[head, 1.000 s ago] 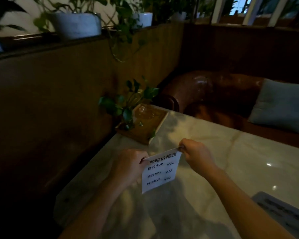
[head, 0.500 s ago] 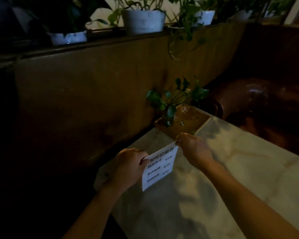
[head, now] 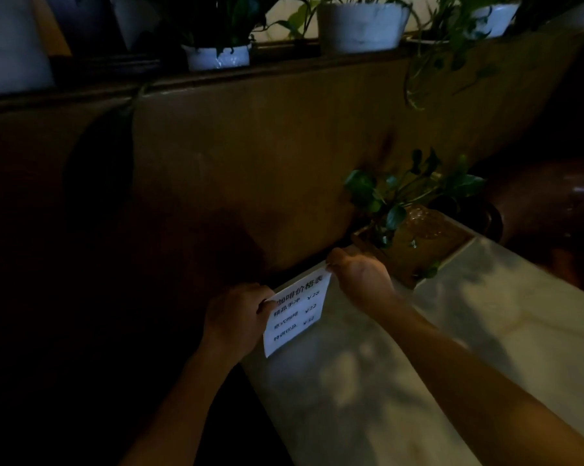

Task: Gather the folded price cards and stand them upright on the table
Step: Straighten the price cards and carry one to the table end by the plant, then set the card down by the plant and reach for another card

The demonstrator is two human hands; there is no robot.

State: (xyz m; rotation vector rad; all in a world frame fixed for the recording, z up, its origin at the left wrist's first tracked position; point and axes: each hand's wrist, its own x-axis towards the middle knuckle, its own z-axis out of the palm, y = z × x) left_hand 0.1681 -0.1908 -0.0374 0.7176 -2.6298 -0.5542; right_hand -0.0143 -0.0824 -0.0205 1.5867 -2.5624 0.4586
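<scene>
I have the price card pinched at both upper corners: my left hand nips its left edge between thumb and fingers, and my right hand pinches the top right corner, fingertips pressed together on the paper. The card hangs tilted, printed face toward me, over the near-left corner of the marble table. I cannot tell whether its lower edge touches the stone or floats just above it, nor can I see the fold or a back panel from here.

Just beside my right hand sits a wooden tray carrying a leafy plant in a glass vase. Behind it runs a dark wooden partition, with potted plants lined along its ledge.

My worries, as I judge them: the card is very close to the table's left edge, so if I set it there and the panels are not splayed evenly, it could tip off into the dark gap by the partition. Thin paper may also slide on polished marble and flop flat once I let go. My right knuckles are near the tray and trailing leaves; a careless release could brush them and knock the card over. Dim light makes the footing hard to read.
</scene>
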